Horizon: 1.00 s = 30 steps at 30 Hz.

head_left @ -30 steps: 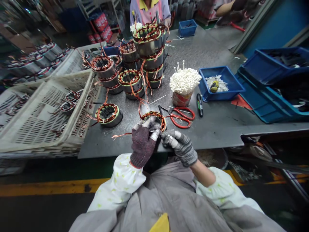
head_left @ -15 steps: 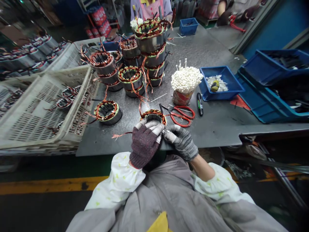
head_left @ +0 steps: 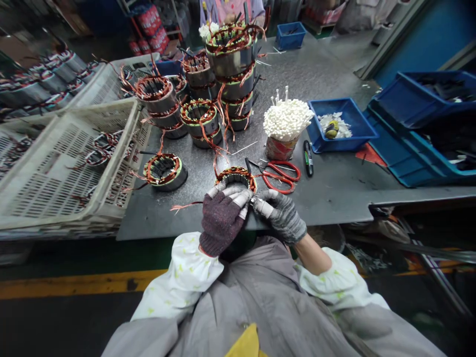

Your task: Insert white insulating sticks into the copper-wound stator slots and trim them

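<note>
A motor stator (head_left: pixel 235 173) with copper windings lies near the front edge of the bench. My left hand (head_left: pixel 224 213), in a maroon knit glove with white-wrapped fingertips, is closed over its near rim. At the stator's right side my right hand (head_left: pixel 278 213), in a grey glove, pinches at the rim. What its fingertips hold is small and hidden. Close by on the right lie red-handled scissors (head_left: pixel 284 177). Another stator (head_left: pixel 165 172) rests to the left, with its wire ends loose.
Stacked stators (head_left: pixel 229 57) stand at the back. To the right are a can of white sticks (head_left: pixel 286 126), a marker (head_left: pixel 308 158), a blue bin (head_left: pixel 342 124) with white pieces and stacked bins (head_left: pixel 424 124). Plastic crates (head_left: pixel 70 168) flank the bench's left. A person (head_left: pixel 232 10) is across the bench.
My hands stay at the stator with barely any movement. At the top right, another person's gloved hands and a red tool have gone out of view.
</note>
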Tool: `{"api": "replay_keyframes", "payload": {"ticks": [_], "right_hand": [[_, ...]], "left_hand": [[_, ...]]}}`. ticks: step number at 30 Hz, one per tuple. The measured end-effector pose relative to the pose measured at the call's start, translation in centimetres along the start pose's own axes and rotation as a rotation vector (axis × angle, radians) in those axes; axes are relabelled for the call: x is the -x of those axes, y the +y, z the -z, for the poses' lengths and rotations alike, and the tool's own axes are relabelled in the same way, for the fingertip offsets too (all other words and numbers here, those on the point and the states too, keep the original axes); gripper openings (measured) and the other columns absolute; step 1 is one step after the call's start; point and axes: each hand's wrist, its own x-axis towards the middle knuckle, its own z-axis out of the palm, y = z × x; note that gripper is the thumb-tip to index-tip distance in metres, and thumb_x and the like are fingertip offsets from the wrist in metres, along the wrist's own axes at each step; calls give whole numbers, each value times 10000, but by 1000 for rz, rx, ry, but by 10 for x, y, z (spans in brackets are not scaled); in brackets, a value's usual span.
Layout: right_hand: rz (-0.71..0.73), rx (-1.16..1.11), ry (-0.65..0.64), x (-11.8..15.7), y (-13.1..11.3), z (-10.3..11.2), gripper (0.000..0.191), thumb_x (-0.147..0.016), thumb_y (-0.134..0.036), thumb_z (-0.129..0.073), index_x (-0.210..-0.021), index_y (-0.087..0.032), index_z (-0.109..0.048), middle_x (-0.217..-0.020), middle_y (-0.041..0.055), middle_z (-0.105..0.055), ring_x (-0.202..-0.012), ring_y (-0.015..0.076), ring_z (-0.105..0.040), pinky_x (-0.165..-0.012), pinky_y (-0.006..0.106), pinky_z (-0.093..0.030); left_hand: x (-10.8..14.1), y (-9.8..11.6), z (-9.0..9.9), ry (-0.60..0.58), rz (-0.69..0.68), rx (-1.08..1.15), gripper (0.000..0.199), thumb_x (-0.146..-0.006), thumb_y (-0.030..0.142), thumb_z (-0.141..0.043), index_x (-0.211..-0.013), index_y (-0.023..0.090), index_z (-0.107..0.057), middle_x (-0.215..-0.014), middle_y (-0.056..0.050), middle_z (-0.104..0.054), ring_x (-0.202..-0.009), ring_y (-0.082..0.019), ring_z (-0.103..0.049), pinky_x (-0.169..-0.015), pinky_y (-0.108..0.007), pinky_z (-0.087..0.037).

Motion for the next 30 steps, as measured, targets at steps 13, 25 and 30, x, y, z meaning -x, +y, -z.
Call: {"api": "replay_keyframes", "payload": {"ticks": [13,25,30], "right_hand": [[138,196,29,-5,10,3,105,-819,-320,-674,-834,-225,-715,-827,42,-770,-757,197,-691,-769,342,-574],[69,66,-9,-4,2,3,117,-800,-340,-701,-800,-224,-718,-771,20,-763,-685,176,-669,-676,307,-575],[112,126,-50,-7,8,3,88,-824,-304,-680,-826,-225,-721,-781,20,-761,-694,181,-680,-686,314,-572]], "left_hand": [[2,0,-2,-14,35,40,228,-963,261,-594,-1159,265,-709,-1138,-19,-772,-1145,-197,-685,-1113,-439,-412],[4,-1,-4,1,51,31,232,-963,262,-589,-1160,253,-710,-1131,-21,-775,-1135,-193,-689,-1109,-425,-408],[4,-2,-4,3,28,25,243,-953,263,-601,-1174,249,-702,-1150,-24,-770,-1144,-213,-686,-1105,-450,-409]]}}
